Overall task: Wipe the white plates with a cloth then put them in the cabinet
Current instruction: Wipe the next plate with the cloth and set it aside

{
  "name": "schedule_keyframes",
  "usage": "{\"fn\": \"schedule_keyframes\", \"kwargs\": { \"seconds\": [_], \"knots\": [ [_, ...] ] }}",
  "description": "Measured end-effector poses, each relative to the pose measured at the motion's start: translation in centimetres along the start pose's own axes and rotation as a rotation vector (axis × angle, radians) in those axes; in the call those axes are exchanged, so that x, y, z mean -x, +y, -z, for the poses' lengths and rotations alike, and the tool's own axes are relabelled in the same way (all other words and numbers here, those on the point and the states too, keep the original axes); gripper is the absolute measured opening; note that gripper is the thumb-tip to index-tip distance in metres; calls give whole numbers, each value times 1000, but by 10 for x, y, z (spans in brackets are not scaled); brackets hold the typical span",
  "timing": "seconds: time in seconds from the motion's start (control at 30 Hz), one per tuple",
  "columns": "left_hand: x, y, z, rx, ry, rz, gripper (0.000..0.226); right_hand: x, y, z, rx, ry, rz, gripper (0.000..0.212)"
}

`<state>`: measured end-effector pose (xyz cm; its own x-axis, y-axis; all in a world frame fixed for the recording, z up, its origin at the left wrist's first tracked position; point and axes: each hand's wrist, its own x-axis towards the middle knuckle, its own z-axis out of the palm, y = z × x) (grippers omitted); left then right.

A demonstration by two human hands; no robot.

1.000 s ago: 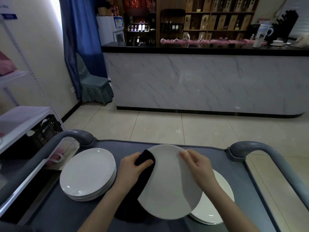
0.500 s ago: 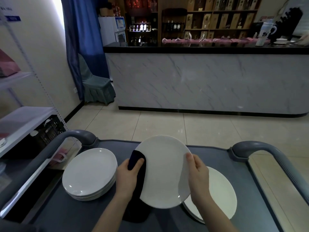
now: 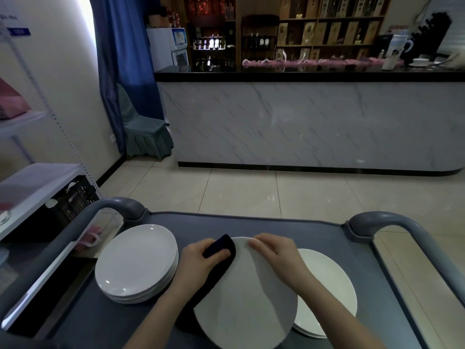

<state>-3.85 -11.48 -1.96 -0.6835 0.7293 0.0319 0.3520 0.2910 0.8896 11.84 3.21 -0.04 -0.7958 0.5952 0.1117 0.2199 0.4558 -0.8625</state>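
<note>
The round white ceramic plate (image 3: 245,293) is tilted up off the grey service cart (image 3: 251,222), face toward the person, so its whole surface is within reach. The left hand (image 3: 198,263) clamps the dark folded cloth (image 3: 221,250) over the plate's left rim; that looks like the wiping hand. The right hand (image 3: 276,255) pinches the far rim with curled fingers to steady it. A stack of white plates (image 3: 136,263) waits at left. A second white pile (image 3: 327,285) lies partly beneath the held plate. Which pile is already wiped, I cannot tell.

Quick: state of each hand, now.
Left hand: holding the dark cloth against the white plate.
Right hand: gripping that plate's far rim.
</note>
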Motion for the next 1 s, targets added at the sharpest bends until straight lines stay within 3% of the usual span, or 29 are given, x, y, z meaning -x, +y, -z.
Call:
{"fn": "schedule_keyframes", "kwargs": {
  "seconds": [0.2, 0.33, 0.53, 0.6, 0.73, 0.87, 1.0],
  "knots": [
    [15, -14, -10, 158, 246, 87, 10, 14, 5, -12, -449, 513, -306, 25],
    [9, -13, -8, 139, 255, 75, 23, 19, 5, -12, -353, 478, -250, 25],
    [-4, -4, 0, -38, 68, -3, 27, 14, -3, -2, -56, 162, -48, 22],
    [-4, -3, -2, -58, 48, -7, 27, 10, -8, 2, -51, 137, -34, 22],
    [0, -8, -1, 79, 204, 84, 20, 9, -11, 3, -234, 350, -91, 23],
    [13, -8, -20, 295, 387, 230, 19, 14, -12, -25, -559, 693, -339, 30],
    [13, -9, -17, 342, 395, 259, 21, 21, -10, -35, -512, 685, -306, 24]
  ]
}}
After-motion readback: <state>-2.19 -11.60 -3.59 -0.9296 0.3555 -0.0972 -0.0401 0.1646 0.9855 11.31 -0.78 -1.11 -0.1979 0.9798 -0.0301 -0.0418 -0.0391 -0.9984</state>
